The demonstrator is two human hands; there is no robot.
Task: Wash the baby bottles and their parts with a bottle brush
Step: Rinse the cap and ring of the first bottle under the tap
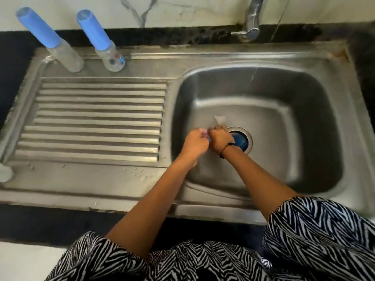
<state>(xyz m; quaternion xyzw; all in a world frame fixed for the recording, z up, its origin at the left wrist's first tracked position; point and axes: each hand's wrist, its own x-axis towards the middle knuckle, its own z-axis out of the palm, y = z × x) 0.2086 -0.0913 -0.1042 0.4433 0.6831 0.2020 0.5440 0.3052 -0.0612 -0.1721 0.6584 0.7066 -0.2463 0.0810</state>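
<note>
Sleeves point(316, 236): nearest our lens, zigzag black-and-white cloth, one at each forearm, at the front edge of the sink.
Sink point(203, 57): steel unit set in a dark counter; we take it as our landmark. Its basin sits in the right half.
Drainboard point(97, 118): ribbed left half of the sink, a few water drops along its front strip.
Tap point(252, 19): chrome, rising behind the sink's back rim, above the basin.
Bottles: two clear baby bottles stand upright at the sink's back-left rim, behind the drainboard, each under a tall blue cap. The left bottle point(50, 39) is plain; the right bottle point(101, 40) shows small coloured print near its base. The two stand near each other, apart.
Drain point(246, 134): round ring at the basin floor's middle, with something blue point(240, 140) lying in it; we cannot tell what it is.
Left hand point(193, 141): over the basin floor, just left of the drain, fingers curled, pinching a small blue-tinted piece point(207, 136) at their tips; the piece is too blurred to name.
Right hand point(220, 139): touching the left, over the drain's left edge, fingers curled into a fist around something we cannot make out. A dark band circles its wrist.
Clear part point(219, 119): small, pale, nipple-like shape just behind the right hand's knuckles; whether held or lying on the basin floor, we cannot tell.
</note>
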